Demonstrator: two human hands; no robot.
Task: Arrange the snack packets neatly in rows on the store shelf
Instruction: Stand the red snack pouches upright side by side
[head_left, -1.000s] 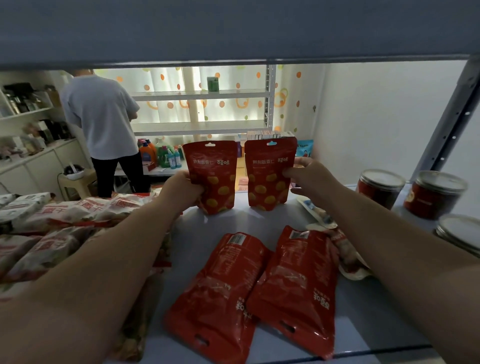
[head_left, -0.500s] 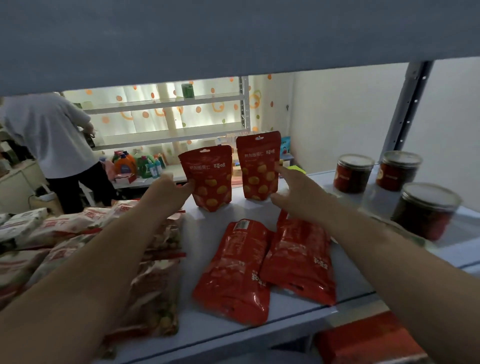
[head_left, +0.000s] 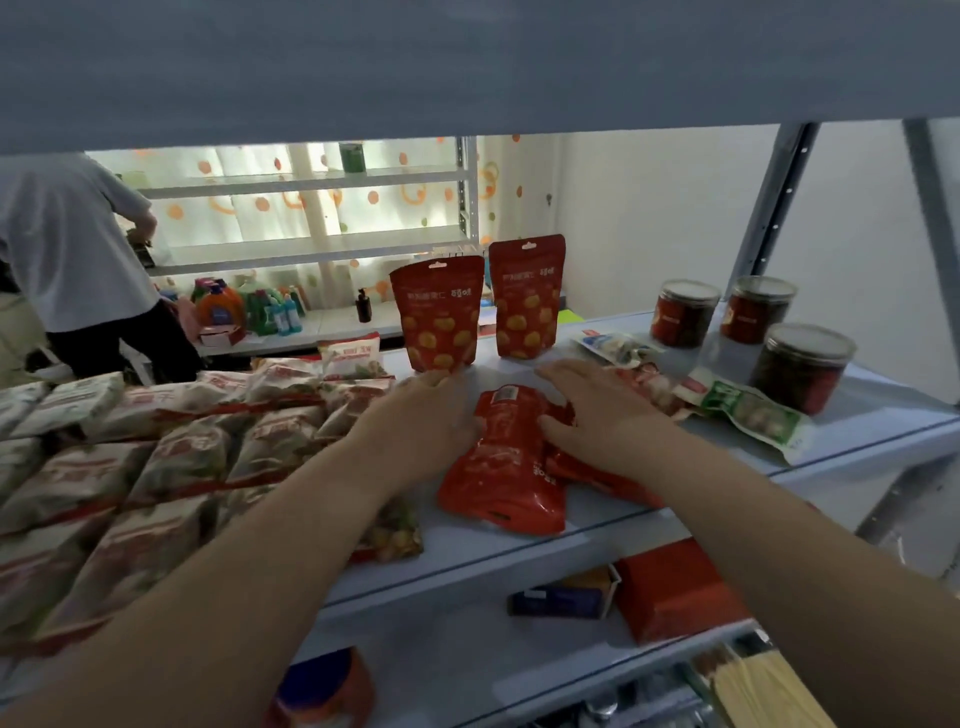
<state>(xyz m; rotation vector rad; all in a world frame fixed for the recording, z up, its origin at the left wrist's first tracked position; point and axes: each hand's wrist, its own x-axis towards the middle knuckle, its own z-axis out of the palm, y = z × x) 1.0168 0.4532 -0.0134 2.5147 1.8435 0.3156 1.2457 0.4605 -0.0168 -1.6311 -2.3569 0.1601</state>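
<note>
On my feed the near shelf (head_left: 519, 551) sits dim and bluish, shaded by the board above (head_left: 467, 62). The only strong light comes through the dotted curtain (head_left: 260, 208) at the back, blown out to white. Both forearms look soft and stretched toward the lower corners, and the right-hand upright (head_left: 774, 197) leans with the wide lens.

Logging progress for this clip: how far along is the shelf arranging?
Done: two upright pouches stand side by side at the back. In hand: left hand and right hand touch the two flat pouches. Left: standing those, and tidying the loose packets beside the jars.
</note>
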